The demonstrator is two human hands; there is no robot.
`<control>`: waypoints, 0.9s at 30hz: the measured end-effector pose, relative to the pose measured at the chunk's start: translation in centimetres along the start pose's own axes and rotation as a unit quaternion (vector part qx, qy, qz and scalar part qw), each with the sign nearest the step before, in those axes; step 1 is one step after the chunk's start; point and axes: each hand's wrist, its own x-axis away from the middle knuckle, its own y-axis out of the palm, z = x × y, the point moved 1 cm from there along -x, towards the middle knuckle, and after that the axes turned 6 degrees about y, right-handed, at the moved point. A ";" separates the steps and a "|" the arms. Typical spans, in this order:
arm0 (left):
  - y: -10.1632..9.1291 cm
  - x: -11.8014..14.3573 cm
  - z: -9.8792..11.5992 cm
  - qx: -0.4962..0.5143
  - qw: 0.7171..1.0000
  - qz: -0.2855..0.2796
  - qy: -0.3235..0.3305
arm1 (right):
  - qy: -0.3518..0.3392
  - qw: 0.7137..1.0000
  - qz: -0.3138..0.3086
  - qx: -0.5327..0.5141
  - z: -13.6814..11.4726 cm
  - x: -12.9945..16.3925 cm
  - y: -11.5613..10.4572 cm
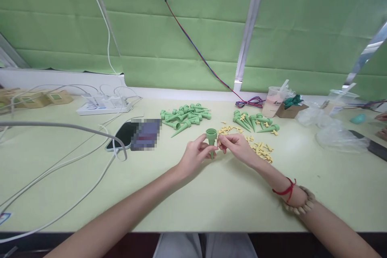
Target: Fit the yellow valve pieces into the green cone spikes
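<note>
My left hand (195, 155) is closed around a green plant watering spike (211, 137), held upright with its open threaded cup on top and its tip down. My right hand (237, 147) is pinched at the right side of the spike, just below the cup. Whatever its fingertips hold is too small and covered to make out. Small yellow valve pieces (263, 151) lie scattered behind and beside my right hand. A pile of green spikes (184, 117) lies beyond my left hand. Another group of spikes (249, 121), some with yellow pieces on or by them, lies farther right.
On the left are a phone (122, 135), a white power strip (104, 105) and loose cables (87, 177). Drink cups (270, 102), a small cardboard box (290, 110) and plastic bags (340, 137) stand at the right. Another person's hand (382, 133) shows at the right edge.
</note>
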 end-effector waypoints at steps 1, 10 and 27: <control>0.1 0.0 0.1 0.028 0.999 -0.001 -0.017 | -0.010 1.000 0.013 0.014 0.1 0.0 -0.1; 0.4 -0.2 -0.2 0.118 0.988 -0.005 -0.104 | -0.256 0.911 0.132 0.294 1.4 -0.2 -1.3; 0.5 0.3 -0.1 0.011 0.998 -0.050 -0.030 | -0.091 0.984 0.070 0.140 1.1 0.2 0.5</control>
